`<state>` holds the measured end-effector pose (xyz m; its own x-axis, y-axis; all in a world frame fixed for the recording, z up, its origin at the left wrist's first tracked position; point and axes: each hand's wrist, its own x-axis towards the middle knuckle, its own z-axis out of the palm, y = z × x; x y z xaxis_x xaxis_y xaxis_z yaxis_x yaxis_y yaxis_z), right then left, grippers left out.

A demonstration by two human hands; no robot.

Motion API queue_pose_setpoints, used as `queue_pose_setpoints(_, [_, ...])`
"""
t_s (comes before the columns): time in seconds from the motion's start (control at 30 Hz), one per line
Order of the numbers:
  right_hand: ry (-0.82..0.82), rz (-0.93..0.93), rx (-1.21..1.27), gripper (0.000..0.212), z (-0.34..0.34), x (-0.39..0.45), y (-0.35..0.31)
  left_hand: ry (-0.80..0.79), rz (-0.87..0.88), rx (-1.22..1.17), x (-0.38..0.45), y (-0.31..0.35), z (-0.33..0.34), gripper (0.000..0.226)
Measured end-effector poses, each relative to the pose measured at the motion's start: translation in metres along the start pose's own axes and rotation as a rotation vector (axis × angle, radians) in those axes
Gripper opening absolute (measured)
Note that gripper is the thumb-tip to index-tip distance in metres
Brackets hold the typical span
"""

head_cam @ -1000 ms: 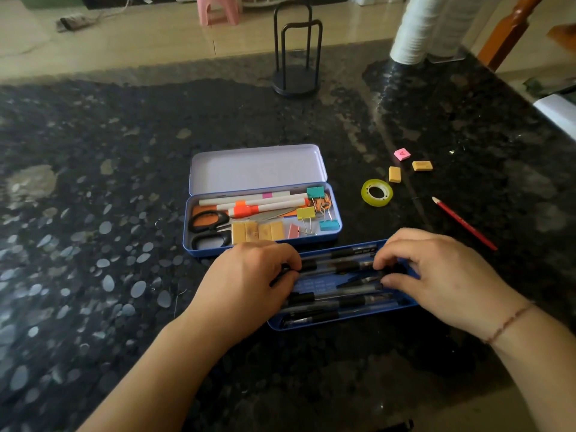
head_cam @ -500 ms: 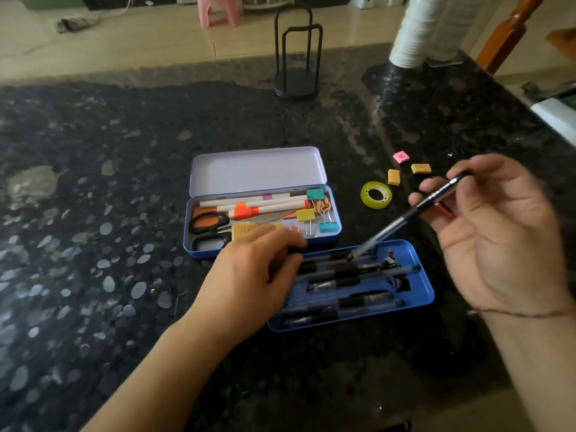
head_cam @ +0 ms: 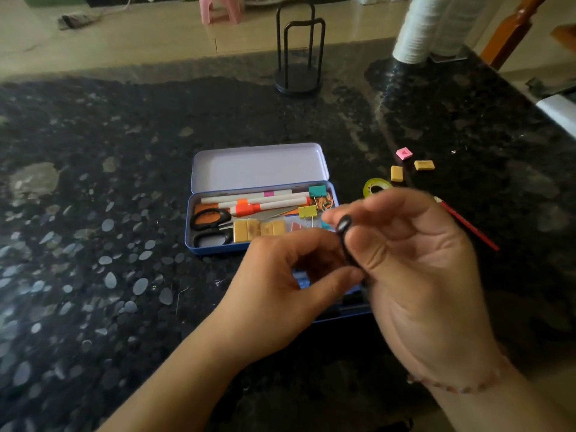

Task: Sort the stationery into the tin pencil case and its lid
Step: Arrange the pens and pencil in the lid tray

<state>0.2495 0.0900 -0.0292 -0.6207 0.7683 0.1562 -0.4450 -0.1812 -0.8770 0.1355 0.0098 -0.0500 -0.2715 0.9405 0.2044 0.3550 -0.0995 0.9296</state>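
Note:
My right hand (head_cam: 414, 269) and my left hand (head_cam: 280, 285) both grip a black pen (head_cam: 344, 232), held above the table with one end pointing at the camera. Behind them lies the open tin pencil case (head_cam: 199, 244) with its pale lid (head_cam: 258, 166) tilted back. It holds scissors (head_cam: 212, 226), white markers (head_cam: 249, 199), binder clips (head_cam: 307, 211) and yellow erasers (head_cam: 258, 229). The blue tray (head_cam: 343, 316) lies mostly hidden under my hands. Loose at the right are a tape roll (head_cam: 374, 187), a pink eraser (head_cam: 404, 153), two yellow erasers (head_cam: 396, 173) and a red pencil (head_cam: 467, 224).
A black wire stand (head_cam: 299, 57) stands at the back of the dark speckled countertop (head_cam: 93, 213). A white stack of cups (head_cam: 414, 29) rises at the back right. The counter's right edge runs close past the loose erasers.
My right hand lifted a black pen out of the blue tray and brought it over the middle. My left hand rose from the tray and took hold of the pen's lower end.

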Motion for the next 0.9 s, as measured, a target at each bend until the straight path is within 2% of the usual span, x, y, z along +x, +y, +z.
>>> queue_pose_setpoints(0.07, [-0.028, 0.004, -0.056, 0.016, 0.002, -0.004, 0.001, 0.005, 0.02, -0.017, 0.0, 0.003, -0.001, 0.011])
queue_pose_setpoints(0.1, [-0.064, -0.024, -0.178, 0.015, 0.0, -0.004, 0.0, 0.035, 0.013, -0.066, 0.0, 0.003, -0.001, 0.011])
queue_pose_setpoints(0.2, [-0.229, -0.218, -0.884, 0.03, -0.021, 0.003, -0.003, 0.203, -0.1, -0.385, 0.001, 0.003, -0.004, 0.008])
queue_pose_setpoints(0.27, [-0.317, -0.286, -1.141, 0.036, -0.039, 0.007, -0.001, 0.237, -0.179, -0.454, 0.001, 0.0, -0.007, 0.008])
queue_pose_setpoints(0.3, [-0.325, -0.279, -1.207, 0.034, -0.048, 0.008, -0.001, 0.212, -0.222, -0.403, 0.001, -0.002, -0.008, 0.011])
queue_pose_setpoints(0.33, [-0.308, -0.258, -1.254, 0.029, -0.055, 0.008, -0.002, 0.161, -0.249, -0.255, 0.0, -0.007, -0.011, 0.014])
queue_pose_setpoints(0.37, [-0.282, -0.212, -1.29, 0.025, -0.062, 0.009, -0.005, 0.097, -0.236, -0.007, -0.001, -0.015, -0.014, 0.019])
queue_pose_setpoints(0.43, [-0.232, -0.053, -1.391, 0.025, -0.075, 0.012, -0.013, 0.009, -0.098, 0.517, -0.004, -0.03, -0.019, 0.024])
queue_pose_setpoints(0.47, [-0.22, 0.013, -1.465, 0.024, -0.081, 0.013, -0.015, -0.005, -0.037, 0.641, -0.005, -0.036, -0.021, 0.024])
queue_pose_setpoints(0.57, [-0.203, 0.092, -1.607, 0.021, -0.091, 0.015, -0.015, -0.024, -0.004, 0.702, -0.006, -0.046, -0.023, 0.017])
queue_pose_setpoints(0.67, [-0.259, 0.098, -1.671, 0.019, -0.091, 0.017, -0.01, -0.048, 0.014, 0.766, -0.006, -0.046, -0.022, 0.009])
queue_pose_setpoints(0.9, [-0.247, 0.09, -1.608, 0.017, -0.091, 0.018, -0.008, -0.001, -0.051, 0.779, -0.007, -0.044, -0.018, 0.003])
